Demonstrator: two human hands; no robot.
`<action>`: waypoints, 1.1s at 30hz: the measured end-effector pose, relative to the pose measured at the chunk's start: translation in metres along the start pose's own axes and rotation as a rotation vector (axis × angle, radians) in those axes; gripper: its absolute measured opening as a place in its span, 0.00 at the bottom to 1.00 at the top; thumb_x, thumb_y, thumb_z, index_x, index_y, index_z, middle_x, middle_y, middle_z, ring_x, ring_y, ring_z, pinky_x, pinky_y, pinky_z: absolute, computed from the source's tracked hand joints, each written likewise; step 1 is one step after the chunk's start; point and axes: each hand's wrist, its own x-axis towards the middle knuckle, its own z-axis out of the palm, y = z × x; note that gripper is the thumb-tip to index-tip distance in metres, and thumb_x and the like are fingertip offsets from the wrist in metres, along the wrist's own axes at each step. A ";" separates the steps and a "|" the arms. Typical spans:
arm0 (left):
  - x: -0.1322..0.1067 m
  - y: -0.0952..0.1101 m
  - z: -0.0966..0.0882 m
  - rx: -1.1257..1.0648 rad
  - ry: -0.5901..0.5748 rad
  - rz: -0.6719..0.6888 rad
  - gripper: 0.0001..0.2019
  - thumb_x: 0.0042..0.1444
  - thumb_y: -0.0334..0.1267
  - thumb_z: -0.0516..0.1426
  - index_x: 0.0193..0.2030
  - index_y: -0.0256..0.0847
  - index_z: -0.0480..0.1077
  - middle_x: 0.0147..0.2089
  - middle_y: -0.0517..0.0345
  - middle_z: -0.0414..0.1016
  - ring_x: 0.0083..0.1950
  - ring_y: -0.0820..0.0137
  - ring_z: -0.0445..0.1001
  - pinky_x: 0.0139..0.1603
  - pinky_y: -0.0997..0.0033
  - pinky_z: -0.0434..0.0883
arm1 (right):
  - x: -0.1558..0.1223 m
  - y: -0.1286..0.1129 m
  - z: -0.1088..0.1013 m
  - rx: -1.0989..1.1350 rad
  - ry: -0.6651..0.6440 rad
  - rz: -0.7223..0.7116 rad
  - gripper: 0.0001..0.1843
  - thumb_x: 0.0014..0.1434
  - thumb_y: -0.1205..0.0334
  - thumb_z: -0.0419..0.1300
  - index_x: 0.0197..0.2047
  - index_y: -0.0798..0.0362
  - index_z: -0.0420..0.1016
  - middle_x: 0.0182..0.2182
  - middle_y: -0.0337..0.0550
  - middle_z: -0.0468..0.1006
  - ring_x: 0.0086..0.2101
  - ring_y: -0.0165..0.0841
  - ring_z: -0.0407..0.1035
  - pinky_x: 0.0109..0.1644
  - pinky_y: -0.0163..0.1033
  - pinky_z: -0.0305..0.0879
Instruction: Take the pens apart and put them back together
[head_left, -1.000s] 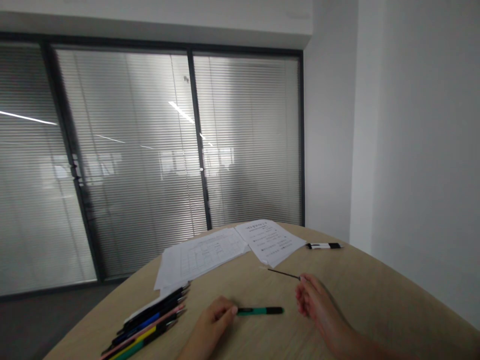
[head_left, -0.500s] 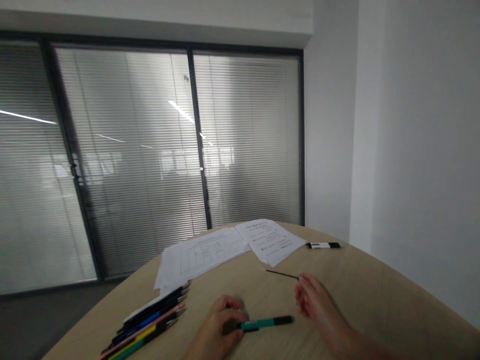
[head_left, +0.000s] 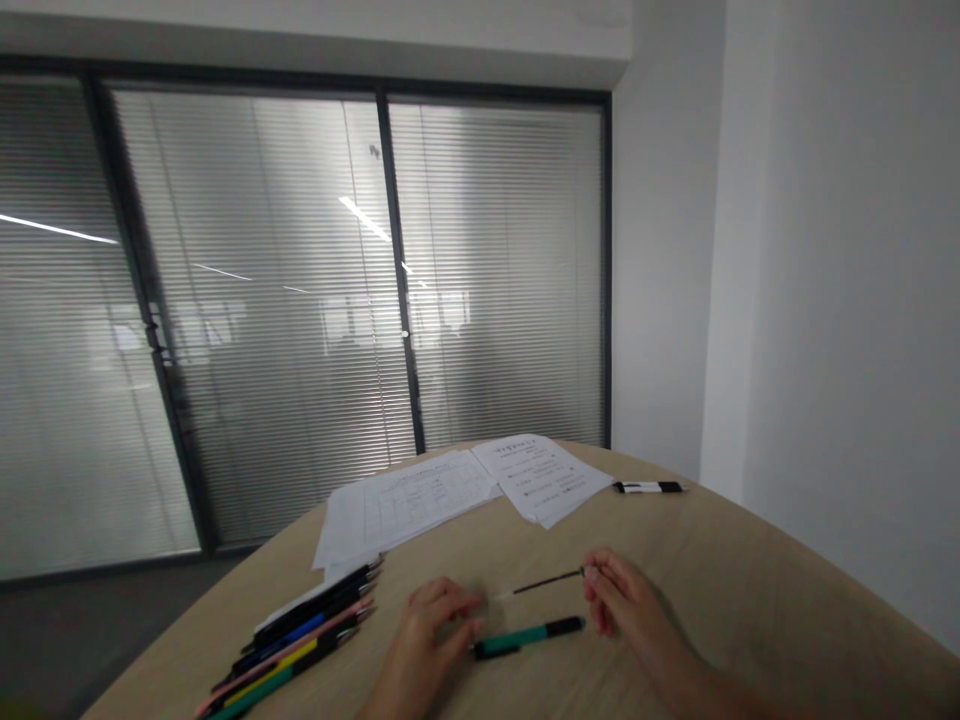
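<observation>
In my right hand (head_left: 619, 600), thumb and fingertips pinch one end of a thin dark pen refill (head_left: 547, 582). Its other end, pale and see-through, points left toward my left hand (head_left: 435, 635). That hand is over the table with thumb and fingers apart and nothing held between them. Just below the refill lies a green and black pen (head_left: 529, 638), its left end close to my left thumb; whether they touch I cannot tell.
Several pens (head_left: 292, 640) lie side by side at the left of the round wooden table (head_left: 742, 590). Printed sheets (head_left: 409, 505) spread across the far side, near a black and white pen (head_left: 649, 487). Behind stands a glass partition with blinds (head_left: 495, 280).
My left hand has let go of the green and black pen, which now lies on the table. The refill in my right hand has swung lower and tilts the other way.
</observation>
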 end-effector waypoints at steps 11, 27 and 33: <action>-0.002 -0.003 0.003 0.021 -0.045 0.234 0.05 0.48 0.35 0.58 0.34 0.44 0.74 0.32 0.55 0.71 0.37 0.65 0.69 0.39 0.66 0.67 | -0.003 0.001 0.002 -0.079 -0.073 -0.042 0.19 0.48 0.43 0.52 0.30 0.52 0.63 0.17 0.32 0.61 0.16 0.24 0.55 0.20 0.31 0.51; -0.002 0.000 0.002 0.134 -0.017 0.281 0.03 0.49 0.35 0.58 0.31 0.43 0.73 0.31 0.56 0.71 0.35 0.67 0.70 0.37 0.68 0.68 | -0.006 -0.002 0.002 -0.107 -0.085 -0.059 0.20 0.48 0.42 0.52 0.30 0.52 0.64 0.15 0.31 0.58 0.17 0.25 0.54 0.21 0.31 0.50; -0.002 0.002 0.001 0.173 0.037 0.304 0.02 0.49 0.35 0.58 0.27 0.43 0.72 0.32 0.57 0.73 0.37 0.66 0.71 0.40 0.66 0.69 | -0.004 0.004 -0.001 -0.165 -0.115 -0.083 0.18 0.51 0.45 0.50 0.30 0.52 0.64 0.15 0.31 0.58 0.18 0.26 0.55 0.22 0.31 0.52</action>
